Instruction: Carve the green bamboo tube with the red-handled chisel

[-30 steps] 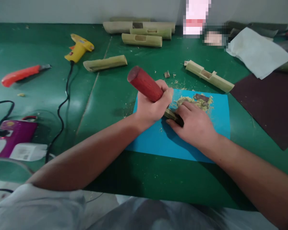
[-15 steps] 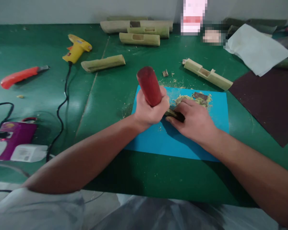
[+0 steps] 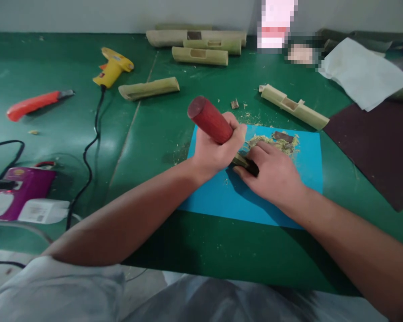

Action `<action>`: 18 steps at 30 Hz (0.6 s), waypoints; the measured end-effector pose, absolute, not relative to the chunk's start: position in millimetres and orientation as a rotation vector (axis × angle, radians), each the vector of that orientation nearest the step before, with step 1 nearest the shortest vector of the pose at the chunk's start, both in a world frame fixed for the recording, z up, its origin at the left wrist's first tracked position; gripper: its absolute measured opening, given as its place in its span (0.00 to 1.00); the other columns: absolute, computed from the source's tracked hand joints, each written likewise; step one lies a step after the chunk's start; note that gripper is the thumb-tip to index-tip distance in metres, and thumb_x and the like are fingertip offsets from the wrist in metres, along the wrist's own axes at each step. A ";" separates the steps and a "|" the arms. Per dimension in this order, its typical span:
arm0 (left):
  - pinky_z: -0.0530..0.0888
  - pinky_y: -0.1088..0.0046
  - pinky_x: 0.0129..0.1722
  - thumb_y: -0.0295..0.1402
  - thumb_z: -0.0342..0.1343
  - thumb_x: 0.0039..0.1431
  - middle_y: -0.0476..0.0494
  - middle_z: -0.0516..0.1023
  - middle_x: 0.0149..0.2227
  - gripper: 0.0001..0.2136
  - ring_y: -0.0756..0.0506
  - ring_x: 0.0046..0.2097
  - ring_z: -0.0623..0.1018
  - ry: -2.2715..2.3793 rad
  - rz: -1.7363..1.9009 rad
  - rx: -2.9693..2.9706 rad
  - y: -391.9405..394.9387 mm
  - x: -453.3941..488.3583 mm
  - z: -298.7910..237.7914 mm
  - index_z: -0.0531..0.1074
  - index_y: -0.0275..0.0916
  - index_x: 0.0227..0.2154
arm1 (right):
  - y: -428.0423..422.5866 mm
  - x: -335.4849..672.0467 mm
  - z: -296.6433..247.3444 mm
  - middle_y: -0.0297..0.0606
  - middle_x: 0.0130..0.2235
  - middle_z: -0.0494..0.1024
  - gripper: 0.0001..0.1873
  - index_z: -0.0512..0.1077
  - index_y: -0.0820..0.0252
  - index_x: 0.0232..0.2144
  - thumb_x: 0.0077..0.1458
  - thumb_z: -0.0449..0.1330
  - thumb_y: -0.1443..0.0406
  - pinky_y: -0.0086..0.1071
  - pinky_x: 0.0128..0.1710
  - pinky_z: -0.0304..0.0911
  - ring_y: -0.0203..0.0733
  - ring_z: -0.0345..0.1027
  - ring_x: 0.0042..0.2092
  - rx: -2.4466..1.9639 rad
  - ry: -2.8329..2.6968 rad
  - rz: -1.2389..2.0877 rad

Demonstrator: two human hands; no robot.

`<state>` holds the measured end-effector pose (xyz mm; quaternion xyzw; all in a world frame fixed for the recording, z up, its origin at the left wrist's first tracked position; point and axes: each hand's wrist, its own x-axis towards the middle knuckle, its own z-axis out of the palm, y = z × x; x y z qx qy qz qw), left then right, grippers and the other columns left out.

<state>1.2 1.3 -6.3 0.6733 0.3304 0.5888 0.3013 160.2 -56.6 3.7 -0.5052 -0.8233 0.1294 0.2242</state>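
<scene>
My left hand (image 3: 218,143) is wrapped round the thick red wooden handle (image 3: 210,120) of a tool, whose working end is hidden by the fist. Just right of it, my right hand (image 3: 273,170) grips a piece of bamboo (image 3: 242,161) low over the blue sheet (image 3: 255,201). The bamboo's near end lies in shadow, and its far part disappears under the left fist. Pale shavings (image 3: 263,142) and a small brown flat piece (image 3: 284,137) lie on the sheet beyond the right fingers.
A notched bamboo tube (image 3: 309,115) lies behind right, near dark brown sheet (image 3: 372,152) and white paper (image 3: 364,74). A plain bamboo tube (image 3: 149,88), yellow glue gun (image 3: 110,69) and red-handled cutter (image 3: 35,105) lie left. More tubes (image 3: 201,56) line the wall; a purple power box (image 3: 27,188) sits front left.
The red handle has tilted further over to the left, with my left fist rolling along with it. My right hand keeps its grip on the bamboo; the whole view has shifted slightly.
</scene>
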 end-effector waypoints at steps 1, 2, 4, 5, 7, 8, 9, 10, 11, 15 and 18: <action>0.66 0.71 0.25 0.42 0.61 0.66 0.52 0.66 0.21 0.20 0.52 0.24 0.68 0.875 1.550 1.802 1.6 0.6 -6.1 0.67 0.40 0.21 | -56.4 160.4 3.4 0.41 0.36 0.73 0.09 0.68 0.57 0.31 0.61 0.62 0.60 0.37 0.37 0.58 0.45 0.66 0.39 -1.391 -2.267 0.361; 0.66 0.71 0.25 0.41 0.61 0.66 0.52 0.65 0.22 0.19 0.52 0.24 0.68 0.875 1.539 1.818 1.8 0.0 -5.7 0.66 0.40 0.21 | -56.3 160.4 3.1 0.41 0.36 0.73 0.09 0.68 0.56 0.31 0.61 0.61 0.60 0.37 0.37 0.58 0.45 0.65 0.38 -1.389 -2.263 0.367; 0.65 0.70 0.25 0.39 0.62 0.65 0.52 0.64 0.21 0.19 0.52 0.24 0.67 0.875 1.529 1.850 2.5 -1.3 -5.2 0.65 0.40 0.20 | -56.5 160.2 2.7 0.40 0.35 0.73 0.10 0.67 0.56 0.31 0.61 0.61 0.59 0.37 0.37 0.57 0.45 0.65 0.38 -1.385 -2.258 0.376; 0.65 0.70 0.25 0.38 0.62 0.65 0.52 0.64 0.21 0.19 0.52 0.24 0.67 0.874 1.531 1.862 3.1 -1.9 -5.3 0.64 0.40 0.20 | -56.9 159.8 2.6 0.40 0.35 0.73 0.10 0.67 0.56 0.30 0.61 0.61 0.59 0.37 0.36 0.57 0.45 0.65 0.38 -1.382 -2.260 0.379; 0.63 0.70 0.24 0.36 0.63 0.63 0.52 0.62 0.20 0.20 0.52 0.23 0.65 0.855 1.558 1.866 4.4 -2.6 -6.2 0.63 0.40 0.19 | -58.0 158.7 3.0 0.40 0.35 0.73 0.10 0.68 0.56 0.30 0.61 0.61 0.59 0.37 0.36 0.57 0.45 0.65 0.38 -1.380 -2.267 0.375; 0.62 0.70 0.23 0.35 0.63 0.63 0.52 0.61 0.20 0.20 0.52 0.23 0.64 0.842 1.581 1.850 5.1 -2.6 -6.8 0.62 0.40 0.18 | -58.8 157.9 3.5 0.40 0.35 0.73 0.10 0.68 0.57 0.30 0.61 0.61 0.59 0.37 0.36 0.57 0.45 0.65 0.38 -1.382 -2.271 0.368; 0.60 0.70 0.22 0.34 0.63 0.62 0.52 0.61 0.19 0.21 0.52 0.22 0.63 0.833 1.602 1.828 5.7 -2.4 -7.5 0.61 0.40 0.17 | -59.6 157.1 4.0 0.40 0.35 0.73 0.10 0.69 0.57 0.31 0.62 0.61 0.59 0.37 0.36 0.57 0.45 0.66 0.38 -1.388 -2.278 0.363; 0.59 0.70 0.21 0.33 0.63 0.61 0.52 0.60 0.19 0.21 0.52 0.22 0.62 0.831 1.618 1.802 6.1 -1.9 -8.0 0.61 0.40 0.16 | -60.3 156.4 4.6 0.41 0.36 0.73 0.10 0.69 0.57 0.31 0.62 0.61 0.59 0.37 0.36 0.57 0.45 0.66 0.38 -1.396 -2.286 0.359; 0.58 0.70 0.21 0.33 0.63 0.61 0.52 0.60 0.18 0.22 0.52 0.21 0.61 0.833 1.628 1.777 6.2 -1.4 -8.4 0.60 0.40 0.16 | -60.9 155.7 5.2 0.41 0.36 0.74 0.10 0.69 0.57 0.31 0.62 0.62 0.59 0.37 0.36 0.58 0.46 0.66 0.39 -1.404 -2.294 0.356; 0.59 0.69 0.20 0.35 0.62 0.62 0.52 0.62 0.18 0.21 0.52 0.21 0.62 0.813 1.634 1.744 5.8 -0.1 -8.8 0.62 0.41 0.16 | -61.0 155.1 5.8 0.41 0.36 0.74 0.10 0.70 0.57 0.31 0.62 0.61 0.59 0.38 0.37 0.58 0.46 0.66 0.39 -1.433 -2.301 0.353; 0.61 0.69 0.19 0.35 0.61 0.65 0.51 0.67 0.19 0.19 0.53 0.22 0.66 0.744 1.677 1.745 8.7 -2.1 -10.8 0.65 0.41 0.18 | -59.6 156.5 5.3 0.41 0.36 0.74 0.09 0.69 0.57 0.31 0.61 0.61 0.59 0.37 0.36 0.57 0.46 0.66 0.39 -1.435 -2.280 0.343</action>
